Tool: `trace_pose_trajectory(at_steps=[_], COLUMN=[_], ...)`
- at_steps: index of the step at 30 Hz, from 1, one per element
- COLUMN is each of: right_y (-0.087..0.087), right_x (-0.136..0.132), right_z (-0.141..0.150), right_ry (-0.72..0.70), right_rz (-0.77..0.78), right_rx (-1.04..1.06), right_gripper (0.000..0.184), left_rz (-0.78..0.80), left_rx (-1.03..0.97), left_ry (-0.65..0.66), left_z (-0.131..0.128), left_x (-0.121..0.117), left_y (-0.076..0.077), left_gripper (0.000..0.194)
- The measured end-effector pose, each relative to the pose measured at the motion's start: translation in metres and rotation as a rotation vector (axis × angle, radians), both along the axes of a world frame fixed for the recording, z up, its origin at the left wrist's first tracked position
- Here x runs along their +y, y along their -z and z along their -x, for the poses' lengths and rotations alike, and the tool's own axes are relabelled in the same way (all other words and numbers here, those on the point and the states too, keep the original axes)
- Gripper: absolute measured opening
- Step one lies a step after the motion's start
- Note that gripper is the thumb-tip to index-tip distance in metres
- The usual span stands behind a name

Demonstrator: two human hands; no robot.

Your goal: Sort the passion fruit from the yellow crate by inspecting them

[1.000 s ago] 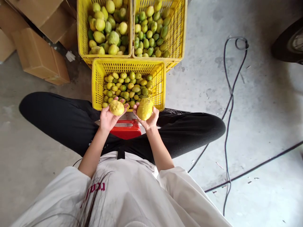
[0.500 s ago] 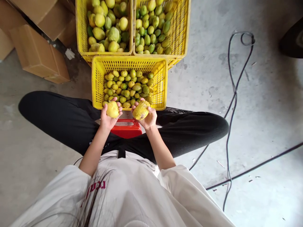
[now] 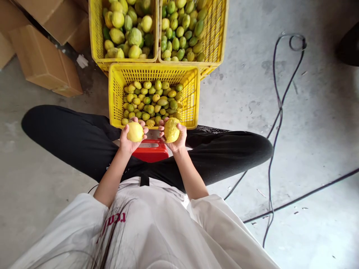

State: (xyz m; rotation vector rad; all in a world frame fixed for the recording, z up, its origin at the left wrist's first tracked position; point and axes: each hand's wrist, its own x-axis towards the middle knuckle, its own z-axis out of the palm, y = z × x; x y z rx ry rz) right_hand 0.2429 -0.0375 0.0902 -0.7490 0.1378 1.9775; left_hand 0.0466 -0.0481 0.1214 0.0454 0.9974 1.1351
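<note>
Lemons [image 3: 135, 132] are clasped by left hand [image 3: 126, 144] and right hand [image 3: 180, 142], fingers curled, by the yellow crate [image 3: 193, 108]; both have been turned (right one's brown patch mostly hidden), so fresh sides are bared.

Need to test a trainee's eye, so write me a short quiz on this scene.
1. True or false: the person's left hand is empty.
2. How many yellow crates have fruit showing inside?
3. The cardboard boxes are on the person's:
A. left
B. right

Key:
1. False; it holds a yellow fruit.
2. Three.
3. A.
</note>
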Motion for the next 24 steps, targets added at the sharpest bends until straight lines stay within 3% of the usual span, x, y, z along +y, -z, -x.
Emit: trace_pose_trajectory(at_steps=[6, 11, 14, 21, 24], right_y=[0.003, -0.007, -0.012, 0.000, 0.003], right_x=[0.000, 0.001, 0.002, -0.001, -0.001], right_z=[-0.002, -0.001, 0.001, 0.001, 0.001], right_ry=[-0.017, 0.026, 0.056, -0.036, -0.073], right_rz=[-0.033, -0.012, -0.024, 0.038, 0.016], right_rx=[0.016, -0.011, -0.055, -0.077, -0.093], right_gripper=[0.030, 0.048, 0.047, 0.040, 0.040], left_rz=[-0.038, 0.025, 0.046, 0.135, 0.062], left_rx=[-0.021, -0.045, -0.041, 0.056, 0.071], left_ry=[-0.034, -0.040, -0.051, -0.004, 0.077], left_z=[-0.008, -0.015, -0.017, -0.015, -0.016], left_x=[0.003, 0.005, 0.007, 0.006, 0.002], left_y=[-0.002, -0.008, -0.010, 0.008, 0.015], left_gripper=[0.035, 0.050, 0.049, 0.034, 0.031])
